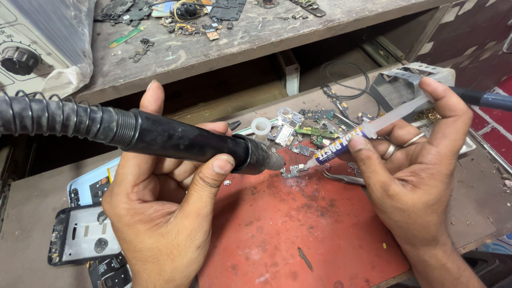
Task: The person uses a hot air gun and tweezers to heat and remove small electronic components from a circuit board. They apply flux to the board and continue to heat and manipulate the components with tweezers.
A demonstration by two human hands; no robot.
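Note:
My left hand (162,213) grips a black hot-air handpiece (192,143) with a coiled black hose running off to the left. Its metal nozzle points right, just above a small circuit part (294,170) lying on the red mat (298,229). My right hand (410,160) holds a clear paste syringe (352,140) with a blue-and-white label. The syringe tip touches or nearly touches that same small part. My thumb rests on the barrel and a finger sits near the blue plunger (482,98).
Several circuit boards (306,125), a white cap (261,127) and tweezers (341,177) lie behind the mat. Phone frames (80,234) sit at the lower left. A wooden shelf (234,40) above carries scattered phone parts, and a grey control unit (32,48) stands at the top left.

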